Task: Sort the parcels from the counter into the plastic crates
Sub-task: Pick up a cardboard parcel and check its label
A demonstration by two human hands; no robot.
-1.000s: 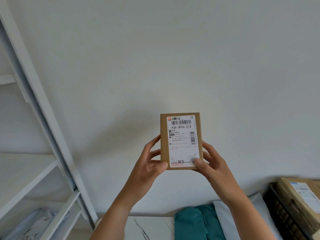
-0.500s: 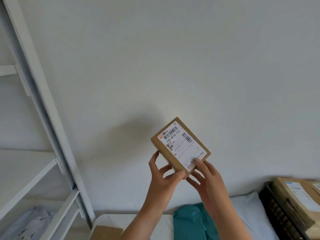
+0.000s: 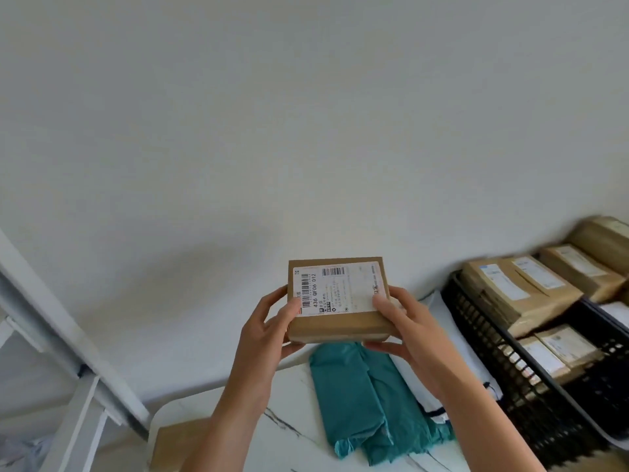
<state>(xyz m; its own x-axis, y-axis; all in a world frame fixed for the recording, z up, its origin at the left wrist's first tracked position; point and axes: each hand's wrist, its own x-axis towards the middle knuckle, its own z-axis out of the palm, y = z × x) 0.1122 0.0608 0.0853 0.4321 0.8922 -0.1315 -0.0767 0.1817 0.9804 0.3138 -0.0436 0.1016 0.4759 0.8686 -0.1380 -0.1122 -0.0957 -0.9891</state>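
A small brown cardboard parcel (image 3: 337, 321) with a white shipping label on top is held level above the counter. My left hand (image 3: 269, 332) grips its left end and my right hand (image 3: 405, 325) grips its right end. Beneath it, on the white marble counter (image 3: 289, 420), lies a teal plastic mailer (image 3: 371, 400), and a white mailer (image 3: 452, 356) lies beside that. At the right stands a black plastic crate (image 3: 503, 366) filled with several brown labelled boxes (image 3: 517, 291).
A white metal shelf frame (image 3: 51, 318) rises at the left, with a pale bag low behind it. A brown cardboard box corner (image 3: 177, 444) shows at the counter's near left edge. A plain white wall fills the background.
The parcel has been turned from upright to lying flat with its label sideways, and lowered toward the counter. The view has swung down and right, bringing more of the black crate into sight.
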